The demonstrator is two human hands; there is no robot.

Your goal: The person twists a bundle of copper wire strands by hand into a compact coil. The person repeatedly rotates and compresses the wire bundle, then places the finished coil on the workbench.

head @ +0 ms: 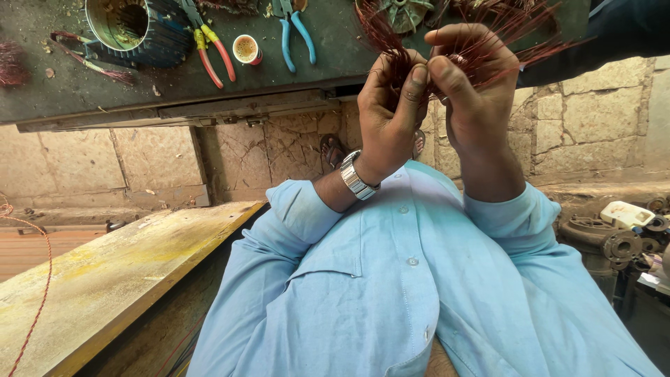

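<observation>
A: Nearest thing in frame was the light blue shirt (391,293), both forearms raised in front of the chest. Why so high?

B: My guess: to keep the copper wire (481,49) close to the eyes and off the bench. The left hand (387,115), metal watch (357,178) at the wrist, was clenched round the bunched end of the reddish strands. The right hand (474,91) sat just beside it, thumb and fingers pinching the same bunch, loose ends fanning out far and right.

A: So the wire was in mid-air, between both hands?

B: Yes, gripped by both, above the bench edge.

A: Left side, near?

B: A yellow-stained wooden plank (118,272), thin red cord (42,279) trailing over it. Stone paving below.

A: Far?

B: The dark workbench (84,91). Tools lay within arm's reach: a round metal stator (136,28) far left, red-and-yellow pliers (209,52), a small cup of tea (246,49), blue-handled pliers (296,31). Probably parked there for quick grabs.
</observation>
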